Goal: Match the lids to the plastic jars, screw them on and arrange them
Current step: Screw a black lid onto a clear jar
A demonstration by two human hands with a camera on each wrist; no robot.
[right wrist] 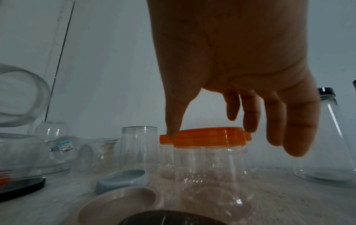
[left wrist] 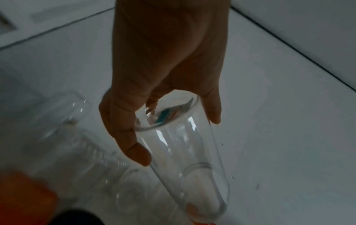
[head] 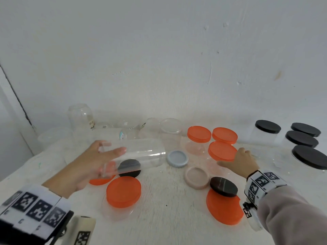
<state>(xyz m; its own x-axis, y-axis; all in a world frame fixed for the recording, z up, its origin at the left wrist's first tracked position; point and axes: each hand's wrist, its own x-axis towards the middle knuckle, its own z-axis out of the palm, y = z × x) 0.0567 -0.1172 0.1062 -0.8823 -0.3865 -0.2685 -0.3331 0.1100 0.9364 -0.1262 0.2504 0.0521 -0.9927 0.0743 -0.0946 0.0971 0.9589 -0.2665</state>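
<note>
Head view shows the left hand (head: 92, 163) at middle left, fingers wrapped around a tall clear jar (head: 139, 154) lying sideways above the table (head: 168, 218). At middle right, the right hand (head: 242, 161) sits on an orange lid (head: 222, 150) — thumb and fingertips touching its rim, loosely spread, on its jar (right wrist: 208, 170).

I count six orange lids (head: 199, 134), four black-lidded jars (head: 267, 127) at the frame's right, two loose black lids (head: 223, 186), one blue lid (head: 177, 158), one beige lid (head: 196, 177). Clear uncapped jars at upper left blur together; I cannot count them.
</note>
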